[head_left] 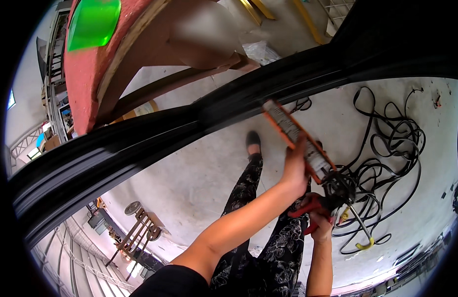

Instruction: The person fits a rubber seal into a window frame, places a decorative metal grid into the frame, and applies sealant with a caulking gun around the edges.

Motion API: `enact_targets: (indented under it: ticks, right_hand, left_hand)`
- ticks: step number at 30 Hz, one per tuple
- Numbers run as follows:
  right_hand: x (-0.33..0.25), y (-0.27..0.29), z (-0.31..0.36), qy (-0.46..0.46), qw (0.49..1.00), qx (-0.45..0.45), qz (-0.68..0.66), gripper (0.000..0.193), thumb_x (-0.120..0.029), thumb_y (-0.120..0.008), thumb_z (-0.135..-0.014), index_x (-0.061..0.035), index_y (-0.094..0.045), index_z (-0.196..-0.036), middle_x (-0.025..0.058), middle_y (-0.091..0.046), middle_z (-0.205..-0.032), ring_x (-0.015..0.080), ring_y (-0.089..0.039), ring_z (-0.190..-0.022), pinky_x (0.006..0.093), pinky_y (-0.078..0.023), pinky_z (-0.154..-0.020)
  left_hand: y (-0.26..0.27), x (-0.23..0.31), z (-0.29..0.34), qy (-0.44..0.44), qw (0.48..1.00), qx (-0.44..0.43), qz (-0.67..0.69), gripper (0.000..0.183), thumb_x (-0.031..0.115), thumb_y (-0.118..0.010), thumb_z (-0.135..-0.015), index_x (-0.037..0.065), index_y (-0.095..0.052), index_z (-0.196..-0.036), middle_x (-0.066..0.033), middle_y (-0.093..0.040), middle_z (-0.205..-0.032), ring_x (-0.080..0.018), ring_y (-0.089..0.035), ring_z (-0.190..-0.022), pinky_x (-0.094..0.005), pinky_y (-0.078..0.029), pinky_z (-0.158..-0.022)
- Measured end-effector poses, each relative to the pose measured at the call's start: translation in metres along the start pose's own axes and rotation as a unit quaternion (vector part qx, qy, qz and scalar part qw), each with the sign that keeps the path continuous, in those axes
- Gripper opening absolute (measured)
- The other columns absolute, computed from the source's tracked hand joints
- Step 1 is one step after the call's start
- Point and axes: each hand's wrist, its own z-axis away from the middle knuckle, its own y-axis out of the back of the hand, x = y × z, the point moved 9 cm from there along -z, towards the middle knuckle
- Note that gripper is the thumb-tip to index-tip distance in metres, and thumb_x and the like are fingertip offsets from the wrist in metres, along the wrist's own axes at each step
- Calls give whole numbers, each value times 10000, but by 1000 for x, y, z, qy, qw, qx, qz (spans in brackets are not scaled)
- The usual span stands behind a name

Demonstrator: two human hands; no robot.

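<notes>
A caulking gun [333,194] with an orange-edged, pale-labelled cartridge [288,126] is in both my hands. My left hand [297,166] wraps round the cartridge near its rear end. Lower down, my right hand [320,223] is closed on the gun's red handle and trigger [308,205]. From the back of the gun the metal plunger rod [358,218] sticks out, ending in a yellow hook. The cartridge's front end lies close to a long black frame bar [229,106], which crosses the view in front of me; whether they touch I cannot tell.
Long black strips [397,133] lie tangled on the pale floor at the right. Beyond the bar stands a red-topped brown table [83,74] with a bright green sheet [95,24] on it. A wheeled trolley [137,230] stands at the lower left. My shoe [253,142] is near the bar.
</notes>
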Motion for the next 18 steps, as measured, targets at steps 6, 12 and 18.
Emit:
enact_targets:
  ticks: [6,12,18]
  right_hand:
    - [43,-57,-13,-87,989,-113,-29,511,-60,-625,-767,63,-515,-1251,108,-624,-1022,241,-618,-974,404,-509,-898]
    - [67,-99,-41,-97,985,-138,-38,463,-67,-600,-786,50,-536,-1229,103,-637,-998,229,-636,-921,379,-534,-840]
    - [64,-116,-53,-128,985,-116,13,523,-82,-602,-721,88,-531,-1210,149,-651,-983,271,-648,-912,420,-528,-869]
  left_hand:
    - [75,63,11,-57,995,70,33,444,439,-502,-983,57,-492,-1208,-119,-609,-1036,-283,-613,-945,-448,-516,-871]
    - [106,110,-6,-75,991,78,78,458,462,-510,-976,42,-504,-1160,-139,-610,-1019,-297,-610,-947,-469,-514,-882]
    - [115,128,-9,-72,990,72,102,465,478,-510,-972,34,-516,-1111,-137,-611,-1003,-296,-611,-943,-455,-509,-899]
